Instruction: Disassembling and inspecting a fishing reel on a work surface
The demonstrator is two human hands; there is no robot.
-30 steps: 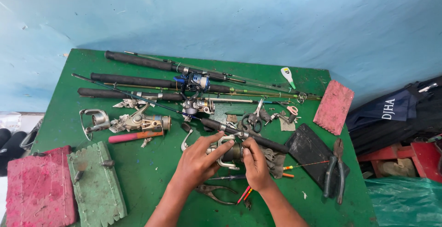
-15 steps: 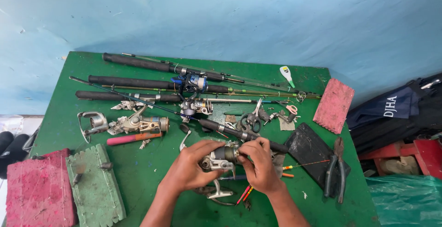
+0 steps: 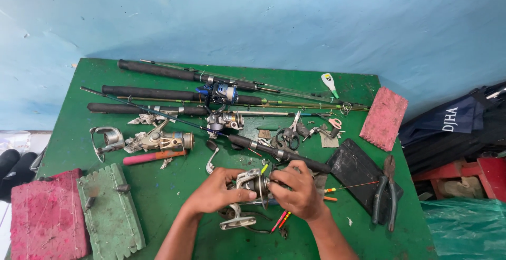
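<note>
Both my hands hold a silver and black fishing reel point(image 3: 256, 182) just above the green table point(image 3: 174, 186), near its front edge. My left hand point(image 3: 216, 191) grips the reel's body from the left, fingers curled round it. My right hand point(image 3: 298, 190) wraps the spool end from the right. A metal bail and handle piece point(image 3: 237, 221) lies under my hands. A short black rod point(image 3: 279, 153) lies just behind them.
Three long fishing rods point(image 3: 174, 94) lie across the back of the table. A stripped reel point(image 3: 158, 140), a loose reel part point(image 3: 105, 140), a pink-handled tool point(image 3: 153, 157), scissors point(image 3: 287, 133), pliers point(image 3: 383, 191), a black pad point(image 3: 361, 170), pink blocks point(image 3: 383, 117) and a green block point(image 3: 110, 212) lie around.
My hands have lifted the reel off the table and drawn closer together around it, turning it. The camera has shifted slightly.
</note>
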